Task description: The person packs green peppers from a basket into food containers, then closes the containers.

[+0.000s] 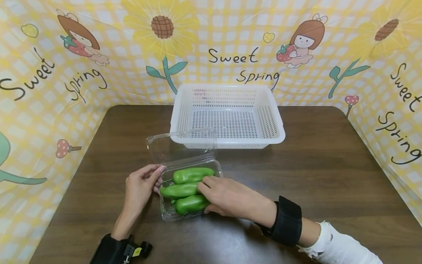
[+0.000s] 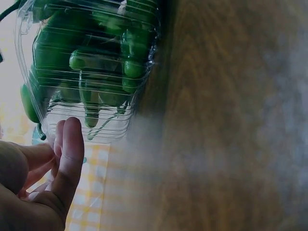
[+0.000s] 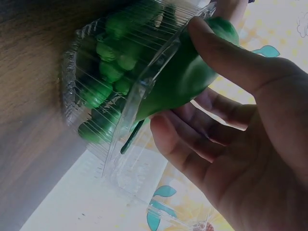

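A clear plastic clamshell box (image 1: 169, 217) sits on the table with its lid (image 1: 181, 150) raised toward the back. Three green peppers (image 1: 192, 175) lie side by side on top, and more peppers (image 3: 111, 72) show through the ribbed wall in the right wrist view. My left hand (image 1: 140, 187) pinches the box's rim at its back left corner. From the right, my right hand (image 1: 227, 196) grips a green pepper (image 3: 180, 79), thumb on one side and fingers curled on the other. That pepper's stem points down past the box edge in the right wrist view.
A white perforated basket (image 1: 227, 140) stands behind the box at the back of the table, and the raised lid overlaps its front left corner. The brown wooden table (image 1: 329, 176) extends to both sides. Yellow checked cloth (image 1: 214, 22) hangs around the back and sides.
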`<state>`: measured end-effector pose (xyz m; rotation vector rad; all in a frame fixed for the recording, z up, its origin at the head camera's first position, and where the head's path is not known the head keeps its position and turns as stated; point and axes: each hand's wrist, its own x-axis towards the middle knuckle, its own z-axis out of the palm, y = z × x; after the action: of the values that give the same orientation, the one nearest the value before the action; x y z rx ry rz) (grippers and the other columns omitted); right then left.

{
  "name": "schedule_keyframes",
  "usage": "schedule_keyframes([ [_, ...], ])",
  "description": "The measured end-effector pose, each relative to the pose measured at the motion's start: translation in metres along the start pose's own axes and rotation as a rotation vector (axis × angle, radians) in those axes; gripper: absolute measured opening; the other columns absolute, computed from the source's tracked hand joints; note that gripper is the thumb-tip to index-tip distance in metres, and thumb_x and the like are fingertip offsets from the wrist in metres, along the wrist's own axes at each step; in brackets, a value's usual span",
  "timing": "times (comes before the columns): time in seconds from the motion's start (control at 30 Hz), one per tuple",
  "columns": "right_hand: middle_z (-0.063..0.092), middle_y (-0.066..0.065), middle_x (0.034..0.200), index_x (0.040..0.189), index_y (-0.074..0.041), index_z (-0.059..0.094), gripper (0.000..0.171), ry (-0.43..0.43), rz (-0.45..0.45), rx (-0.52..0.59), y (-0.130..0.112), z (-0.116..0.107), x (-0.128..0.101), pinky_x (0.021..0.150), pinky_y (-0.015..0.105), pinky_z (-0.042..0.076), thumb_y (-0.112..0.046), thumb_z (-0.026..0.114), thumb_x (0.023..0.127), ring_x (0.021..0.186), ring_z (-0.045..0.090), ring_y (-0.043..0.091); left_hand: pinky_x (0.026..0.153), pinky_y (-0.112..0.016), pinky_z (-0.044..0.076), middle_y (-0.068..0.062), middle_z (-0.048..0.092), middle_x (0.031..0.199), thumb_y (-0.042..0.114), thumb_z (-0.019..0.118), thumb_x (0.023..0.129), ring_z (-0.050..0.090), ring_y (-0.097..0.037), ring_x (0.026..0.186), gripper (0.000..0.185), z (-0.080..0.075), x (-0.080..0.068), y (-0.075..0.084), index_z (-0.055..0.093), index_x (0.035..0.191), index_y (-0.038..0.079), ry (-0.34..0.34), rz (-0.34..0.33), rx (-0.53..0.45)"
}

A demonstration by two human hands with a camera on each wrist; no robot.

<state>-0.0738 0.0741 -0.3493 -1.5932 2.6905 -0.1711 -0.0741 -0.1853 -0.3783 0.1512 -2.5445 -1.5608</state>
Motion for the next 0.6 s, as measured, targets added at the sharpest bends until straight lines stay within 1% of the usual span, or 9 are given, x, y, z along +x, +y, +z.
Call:
schedule_keyframes([
  [0.2, 0.055, -0.004, 0.096, 0.106, -0.014, 0.055, 0.041, 0.051, -0.014, -0.043, 0.0, 0.001, -0.001, 0.072, 0.023, 0.053, -0.046, 0.072, 0.088, 0.081, 0.051, 0.008, 0.047, -0.028, 0.057, -0.016, 0.07, 0.072, 0.02, 0.068, 0.095, 0.063, -0.01, 0.052, 0.019, 0.005, 0.008, -0.028, 0.074, 0.103, 0.004, 0.007, 0.012, -0.004],
  [0.27, 0.054, -0.005, 0.094, 0.105, -0.014, 0.056, 0.04, 0.07, -0.019, -0.053, 0.0, 0.002, 0.0, 0.072, 0.023, 0.052, -0.047, 0.071, 0.089, 0.081, 0.051, 0.008, 0.047, -0.027, 0.057, -0.013, 0.071, 0.072, 0.024, 0.069, 0.095, 0.063, -0.009, 0.052, 0.02, 0.005, 0.01, -0.035, 0.075, 0.103, 0.007, 0.007, 0.016, -0.003],
  [0.33, 0.054, -0.005, 0.094, 0.105, -0.014, 0.057, 0.04, 0.087, -0.022, -0.054, 0.0, 0.003, 0.0, 0.072, 0.024, 0.051, -0.048, 0.071, 0.089, 0.082, 0.051, 0.009, 0.046, -0.027, 0.057, -0.012, 0.07, 0.071, 0.027, 0.069, 0.094, 0.063, -0.009, 0.052, 0.021, 0.006, 0.011, -0.038, 0.075, 0.102, 0.008, 0.006, 0.02, -0.003],
  [0.43, 0.054, -0.005, 0.094, 0.105, -0.014, 0.057, 0.04, 0.105, -0.022, -0.04, 0.001, 0.003, 0.0, 0.072, 0.024, 0.051, -0.049, 0.07, 0.089, 0.081, 0.05, 0.009, 0.046, -0.028, 0.057, -0.009, 0.07, 0.07, 0.03, 0.068, 0.094, 0.064, -0.01, 0.051, 0.022, 0.006, 0.011, -0.039, 0.075, 0.102, 0.011, 0.004, 0.023, -0.004],
  [0.53, 0.054, -0.005, 0.094, 0.104, -0.014, 0.058, 0.04, 0.124, -0.019, -0.015, 0.002, 0.0, 0.0, 0.072, 0.024, 0.052, -0.051, 0.066, 0.091, 0.08, 0.048, 0.008, 0.046, -0.029, 0.057, -0.008, 0.07, 0.07, 0.03, 0.068, 0.095, 0.064, -0.012, 0.051, 0.021, 0.006, 0.011, -0.039, 0.075, 0.102, 0.012, 0.002, 0.024, 0.001],
  [0.6, 0.056, -0.005, 0.096, 0.104, -0.014, 0.06, 0.039, 0.153, -0.015, 0.005, 0.005, -0.002, 0.0, 0.073, 0.023, 0.052, -0.052, 0.063, 0.093, 0.08, 0.05, 0.007, 0.047, -0.028, 0.057, -0.008, 0.07, 0.07, 0.03, 0.068, 0.095, 0.064, -0.012, 0.052, 0.02, 0.006, 0.011, -0.039, 0.075, 0.102, 0.012, -0.001, 0.025, 0.002],
])
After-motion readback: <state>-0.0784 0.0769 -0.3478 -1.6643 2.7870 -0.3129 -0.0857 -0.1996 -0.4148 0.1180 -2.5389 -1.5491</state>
